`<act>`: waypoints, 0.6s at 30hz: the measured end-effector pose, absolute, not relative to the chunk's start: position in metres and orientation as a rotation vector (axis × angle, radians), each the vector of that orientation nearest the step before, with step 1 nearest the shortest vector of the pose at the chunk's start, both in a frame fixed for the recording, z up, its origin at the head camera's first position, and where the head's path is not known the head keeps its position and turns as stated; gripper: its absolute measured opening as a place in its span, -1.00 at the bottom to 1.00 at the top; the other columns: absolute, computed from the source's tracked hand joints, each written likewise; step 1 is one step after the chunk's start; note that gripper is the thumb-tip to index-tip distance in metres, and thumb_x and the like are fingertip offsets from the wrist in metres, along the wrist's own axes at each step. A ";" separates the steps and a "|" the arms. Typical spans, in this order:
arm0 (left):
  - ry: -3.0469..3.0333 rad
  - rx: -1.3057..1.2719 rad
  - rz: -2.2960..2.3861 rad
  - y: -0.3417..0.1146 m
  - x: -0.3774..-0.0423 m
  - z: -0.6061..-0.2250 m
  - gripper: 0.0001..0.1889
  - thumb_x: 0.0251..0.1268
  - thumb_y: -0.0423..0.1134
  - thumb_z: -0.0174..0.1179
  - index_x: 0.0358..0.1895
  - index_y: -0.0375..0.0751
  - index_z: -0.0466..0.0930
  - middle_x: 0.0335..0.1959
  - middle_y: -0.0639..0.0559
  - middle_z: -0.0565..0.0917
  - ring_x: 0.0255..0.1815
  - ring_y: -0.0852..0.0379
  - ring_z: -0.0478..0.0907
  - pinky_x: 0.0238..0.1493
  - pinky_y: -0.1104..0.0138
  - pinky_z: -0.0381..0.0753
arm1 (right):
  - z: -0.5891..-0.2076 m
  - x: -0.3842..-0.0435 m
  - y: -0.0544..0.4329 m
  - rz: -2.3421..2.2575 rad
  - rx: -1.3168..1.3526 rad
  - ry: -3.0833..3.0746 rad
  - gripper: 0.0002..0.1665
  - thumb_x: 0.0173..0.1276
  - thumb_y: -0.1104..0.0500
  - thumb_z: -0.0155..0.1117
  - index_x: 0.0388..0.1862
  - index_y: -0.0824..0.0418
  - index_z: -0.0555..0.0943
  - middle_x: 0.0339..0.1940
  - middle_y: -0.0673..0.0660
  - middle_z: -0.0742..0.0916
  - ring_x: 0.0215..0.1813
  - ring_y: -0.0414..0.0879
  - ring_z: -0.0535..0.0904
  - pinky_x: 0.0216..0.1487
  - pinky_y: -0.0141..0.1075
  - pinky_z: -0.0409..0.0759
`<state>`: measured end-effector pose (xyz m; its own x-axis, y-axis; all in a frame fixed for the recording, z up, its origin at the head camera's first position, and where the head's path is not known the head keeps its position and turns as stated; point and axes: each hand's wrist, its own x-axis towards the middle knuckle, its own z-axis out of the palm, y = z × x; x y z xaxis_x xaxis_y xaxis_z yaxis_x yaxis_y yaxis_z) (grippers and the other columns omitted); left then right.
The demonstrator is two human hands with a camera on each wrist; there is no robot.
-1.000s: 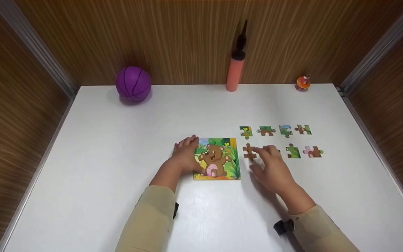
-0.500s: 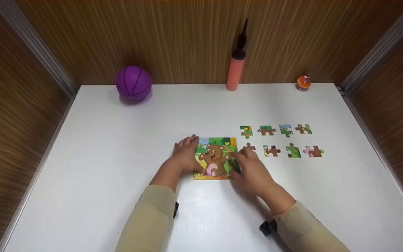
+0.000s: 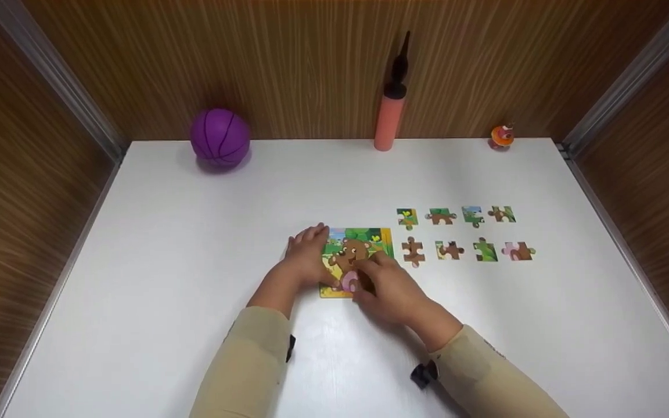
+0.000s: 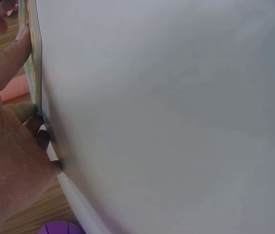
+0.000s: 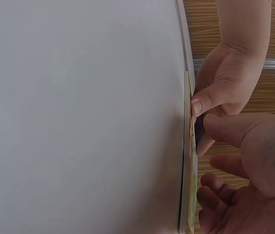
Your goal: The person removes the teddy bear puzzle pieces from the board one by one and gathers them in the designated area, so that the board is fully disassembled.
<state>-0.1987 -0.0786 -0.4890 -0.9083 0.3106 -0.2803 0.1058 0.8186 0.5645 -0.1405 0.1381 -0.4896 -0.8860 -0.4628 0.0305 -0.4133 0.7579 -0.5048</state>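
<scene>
A square bear-picture puzzle board (image 3: 343, 239) lies flat on the white table. My left hand (image 3: 306, 258) rests along its left side, the thumb on the picture's lower left and the other fingers near the upper left edge. In the left wrist view the thumb (image 4: 11, 61) presses on the board's face. My right hand (image 3: 395, 290) is over the board's lower right half, thumb and index fingertips apart and bent toward the bear. It hides that part of the picture. In the right wrist view I see nothing clearly held between the right hand's fingers (image 5: 227, 165).
Several loose puzzle pieces lie in two rows right of the board, one brown piece (image 3: 413, 251) closest to it. At the table's back are a purple ball (image 3: 220, 138), a pink hand pump (image 3: 389, 119) and a small orange figurine (image 3: 502, 136). Wood-grain panels (image 3: 311, 64) enclose the table.
My right hand has moved left from the brown piece beside the board to over the board, leaving that piece on the table. My left hand has stayed in place.
</scene>
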 end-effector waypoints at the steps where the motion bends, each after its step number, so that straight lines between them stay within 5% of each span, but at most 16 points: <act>1: 2.641 0.314 0.786 -0.079 -0.199 -0.489 0.30 -0.04 -0.08 0.72 0.73 -0.23 0.01 0.76 -0.10 0.00 0.75 -0.15 -0.15 0.69 -0.10 -0.31 | -0.490 -0.142 0.137 -0.795 -0.716 2.847 -0.45 0.39 0.13 0.51 0.30 0.27 0.65 0.00 0.14 0.59 -0.05 -0.01 0.51 0.00 -0.08 0.61; 18: 2.642 0.322 0.747 -0.081 -0.196 -0.483 0.29 -0.01 -0.01 0.71 0.73 -0.22 0.02 0.75 -0.10 0.03 0.74 -0.16 -0.12 0.70 -0.08 -0.24 | -0.500 -0.155 0.125 -0.943 -0.699 2.733 -0.65 0.35 0.24 0.51 0.09 0.31 0.73 -0.07 0.12 0.64 -0.06 -0.03 0.53 0.01 -0.09 0.61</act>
